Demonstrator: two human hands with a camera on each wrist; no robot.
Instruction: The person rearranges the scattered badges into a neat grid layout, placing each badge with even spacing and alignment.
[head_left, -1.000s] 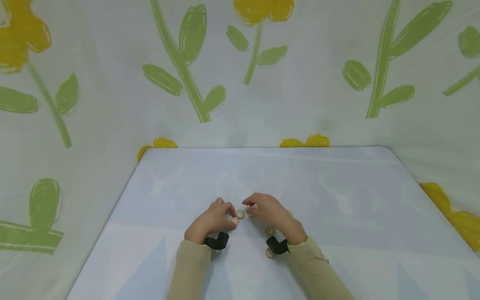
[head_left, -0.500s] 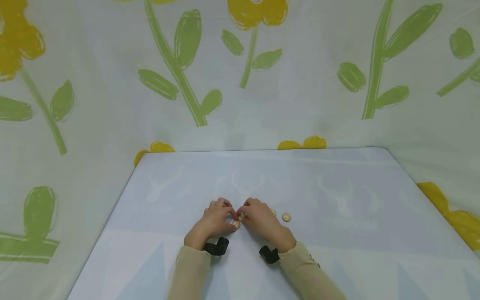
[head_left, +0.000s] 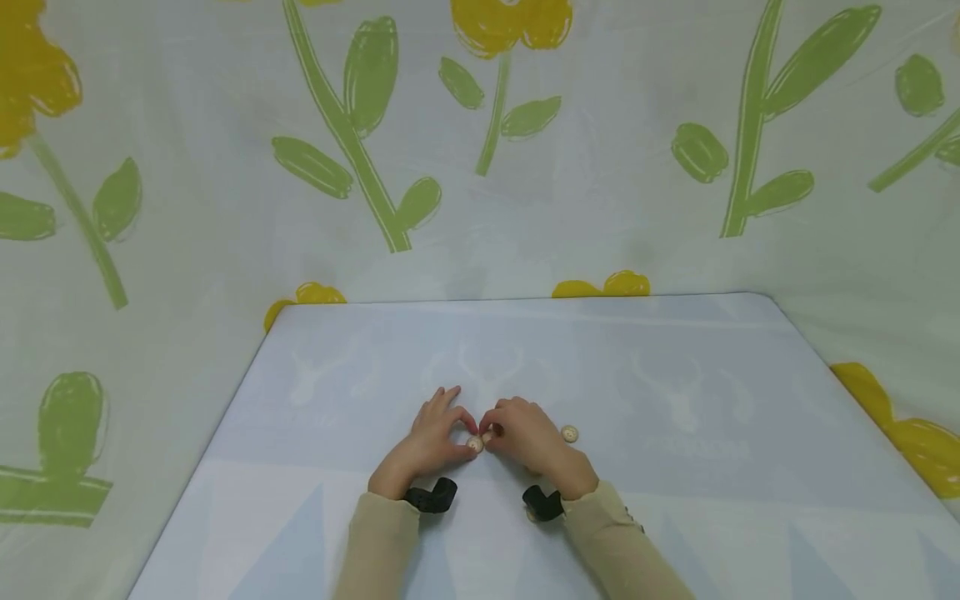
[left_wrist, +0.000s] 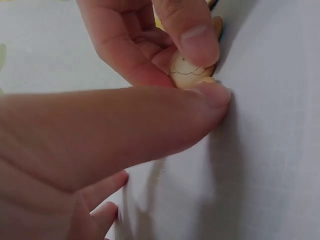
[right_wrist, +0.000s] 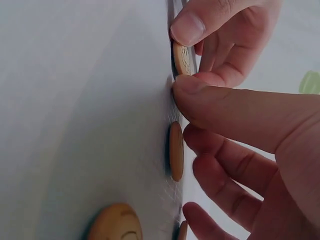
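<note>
Pinching: your left grip [head_left: 424, 447] holds one disc [head_left: 475, 444], lower centre; your right grip [head_left: 536, 442] its neighbour [head_left: 487, 437].
Discs together: seemingly two.
Discs remaining: loose ones [head_left: 570, 434], right of centre.

Dim diffuse light, soft shadows, slight blur

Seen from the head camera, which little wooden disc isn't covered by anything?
The wooden disc farthest right, just past the right hand: its whole round face shows, while the others visible there are partly covered.

Beige sleeves [head_left: 381, 542] and two bent black wrist cameras [head_left: 444, 495]
</note>
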